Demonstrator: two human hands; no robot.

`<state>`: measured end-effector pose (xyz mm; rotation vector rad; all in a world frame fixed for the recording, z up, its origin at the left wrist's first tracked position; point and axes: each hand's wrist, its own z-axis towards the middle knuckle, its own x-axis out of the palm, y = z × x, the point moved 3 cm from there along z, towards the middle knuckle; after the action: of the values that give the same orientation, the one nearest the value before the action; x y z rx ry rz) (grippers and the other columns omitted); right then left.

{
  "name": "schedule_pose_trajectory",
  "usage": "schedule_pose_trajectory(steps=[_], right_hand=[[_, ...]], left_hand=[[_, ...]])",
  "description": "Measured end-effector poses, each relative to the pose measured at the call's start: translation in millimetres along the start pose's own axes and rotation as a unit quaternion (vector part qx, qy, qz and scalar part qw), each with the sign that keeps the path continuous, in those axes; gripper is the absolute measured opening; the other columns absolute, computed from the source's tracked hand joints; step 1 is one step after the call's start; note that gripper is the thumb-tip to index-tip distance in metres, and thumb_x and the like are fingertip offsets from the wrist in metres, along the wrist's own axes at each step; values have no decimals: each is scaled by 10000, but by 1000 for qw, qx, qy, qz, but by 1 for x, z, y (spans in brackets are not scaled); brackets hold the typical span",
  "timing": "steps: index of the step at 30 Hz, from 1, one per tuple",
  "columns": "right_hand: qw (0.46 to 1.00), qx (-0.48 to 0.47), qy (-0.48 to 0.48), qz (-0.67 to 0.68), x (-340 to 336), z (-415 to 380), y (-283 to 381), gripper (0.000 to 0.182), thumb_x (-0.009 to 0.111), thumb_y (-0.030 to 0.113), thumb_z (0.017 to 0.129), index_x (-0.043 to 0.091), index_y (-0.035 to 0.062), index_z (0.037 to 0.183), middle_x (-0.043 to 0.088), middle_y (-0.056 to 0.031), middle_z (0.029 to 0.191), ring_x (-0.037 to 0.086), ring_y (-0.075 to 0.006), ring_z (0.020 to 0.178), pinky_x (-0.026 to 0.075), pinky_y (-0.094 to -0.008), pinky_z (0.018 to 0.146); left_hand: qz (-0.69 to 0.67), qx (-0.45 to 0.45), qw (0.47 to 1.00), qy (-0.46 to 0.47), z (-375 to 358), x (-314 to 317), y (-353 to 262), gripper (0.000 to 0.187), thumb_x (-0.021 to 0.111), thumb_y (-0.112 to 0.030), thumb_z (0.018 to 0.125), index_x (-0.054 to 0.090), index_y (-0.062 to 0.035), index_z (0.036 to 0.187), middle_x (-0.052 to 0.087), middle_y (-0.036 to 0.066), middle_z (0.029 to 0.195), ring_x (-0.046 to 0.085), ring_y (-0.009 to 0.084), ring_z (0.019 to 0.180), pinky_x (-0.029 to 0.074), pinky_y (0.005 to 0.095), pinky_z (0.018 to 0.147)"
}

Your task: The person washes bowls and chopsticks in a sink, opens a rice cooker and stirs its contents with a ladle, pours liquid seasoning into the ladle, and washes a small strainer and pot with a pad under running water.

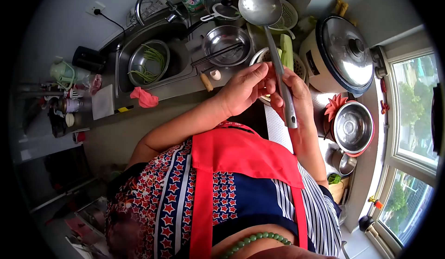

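Note:
A metal ladle (260, 7) with a long grey handle stands upright before my chest, its round bowl at the top. My right hand (296, 90) is closed round the lower handle. Just left of the handle is my left hand (245, 86), palm turned up, its fingers curled close to the handle and partly hidden by it. Behind the hands, a colander (301, 69) holds a pale green peeled vegetable (287, 50). An empty steel bowl (222, 43) with dark chopsticks (218, 54) across it is on the counter beyond my left hand.
At the left, the sink (121, 73) holds a basin (134, 59) of green beans. A pink cloth (144, 97) hangs on the counter edge. A large cooker (315, 60) stands at the right, near a steel bowl (353, 127) and a small pot (344, 162) beside the window.

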<state>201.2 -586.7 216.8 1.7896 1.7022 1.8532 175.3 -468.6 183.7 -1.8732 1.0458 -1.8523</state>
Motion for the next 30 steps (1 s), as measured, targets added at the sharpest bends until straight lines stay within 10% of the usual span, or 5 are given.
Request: schedule_pose_trajectory(steps=[10,15,30], right_hand=[[986,80,61,-136,190,78,-165,279,409,252,849,505,9,946,541,-70,696,494,-129,465,409,-231,395],[945,132,192,-230,311,133,-280,294,435,263,856,510,5,973,550,-83,705,528,-155,508,448,-254,445],[713,287,497,-403,527,221,-482,440,472,433,893,566,6,842,591,-72,704,575,-125,523,455,-218,441]], left_hand=[[-29,85,979,-182,-170,-131,-120,326,442,-270,929,507,-21,1130,567,45,782,431,69,369,389,225,298],[20,187,948,-257,-300,-244,-181,254,443,-192,919,542,-24,1082,575,28,826,520,44,626,423,195,509],[-107,360,792,-482,-544,-371,-272,282,425,-214,913,508,16,1053,571,111,798,542,182,615,452,299,553]])
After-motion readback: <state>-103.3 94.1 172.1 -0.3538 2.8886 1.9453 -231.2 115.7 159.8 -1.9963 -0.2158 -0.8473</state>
